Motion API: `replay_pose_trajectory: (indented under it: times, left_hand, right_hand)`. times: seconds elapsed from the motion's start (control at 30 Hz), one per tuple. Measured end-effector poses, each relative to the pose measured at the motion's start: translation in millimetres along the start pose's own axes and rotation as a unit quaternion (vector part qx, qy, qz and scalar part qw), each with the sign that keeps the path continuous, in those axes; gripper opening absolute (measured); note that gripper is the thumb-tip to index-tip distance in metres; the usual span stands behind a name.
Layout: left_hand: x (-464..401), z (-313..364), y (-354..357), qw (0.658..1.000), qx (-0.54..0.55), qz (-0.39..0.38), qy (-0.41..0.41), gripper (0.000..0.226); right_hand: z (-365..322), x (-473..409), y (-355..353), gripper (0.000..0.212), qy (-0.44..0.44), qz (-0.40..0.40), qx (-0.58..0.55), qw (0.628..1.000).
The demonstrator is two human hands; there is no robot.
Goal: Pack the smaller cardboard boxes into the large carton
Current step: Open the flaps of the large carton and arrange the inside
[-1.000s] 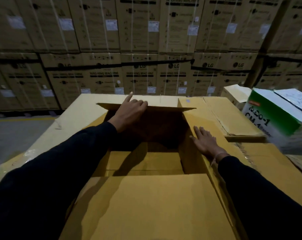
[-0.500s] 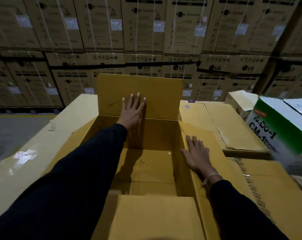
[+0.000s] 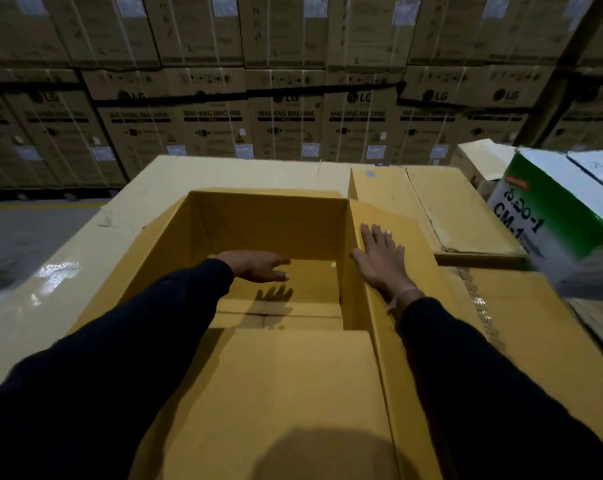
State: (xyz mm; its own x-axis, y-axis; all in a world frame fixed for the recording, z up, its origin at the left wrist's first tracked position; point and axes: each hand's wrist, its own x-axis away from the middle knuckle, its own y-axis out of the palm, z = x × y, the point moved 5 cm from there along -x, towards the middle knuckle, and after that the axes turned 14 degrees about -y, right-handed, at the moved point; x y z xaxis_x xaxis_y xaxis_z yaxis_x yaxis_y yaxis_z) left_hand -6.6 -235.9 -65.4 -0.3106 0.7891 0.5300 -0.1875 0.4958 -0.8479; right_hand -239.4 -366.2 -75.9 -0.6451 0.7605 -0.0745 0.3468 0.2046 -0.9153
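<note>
The large brown carton (image 3: 269,223) stands open in front of me, its far flap folded down out of sight and its near flap (image 3: 286,386) lying toward me. My left hand (image 3: 258,266) hovers flat inside the opening, fingers straight, holding nothing, and casts a shadow on the carton's floor. My right hand (image 3: 379,261) presses flat on the carton's right flap (image 3: 390,223), holding it outward. A flat brown box (image 3: 431,202) lies just right of the carton.
A green and white box (image 3: 549,216) sits at the right edge, with a small pale box (image 3: 480,164) behind it. A wall of stacked washing-machine cartons (image 3: 286,126) fills the background. Grey floor (image 3: 26,233) shows at the left. The carton rests on large flat cardboard (image 3: 51,292).
The far flap, upright half a second ago under my left hand, has gone down behind the carton. My left hand has dropped into the opening. My right hand stays on the right flap.
</note>
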Motion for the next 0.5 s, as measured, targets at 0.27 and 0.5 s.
replay_pose_trajectory:
  times: [0.27,0.5]
  left_hand:
    - [111,13,49,0.976,0.111,-0.185,0.011,0.076]
    - [198,14,-2,0.985,0.157,-0.001,0.074,0.041]
  right_hand:
    - [-27,38,-14,0.065,-0.009,-0.031,-0.013,0.999]
    - [-50,120,-25,0.065,-0.019,-0.091,-0.059,0.994]
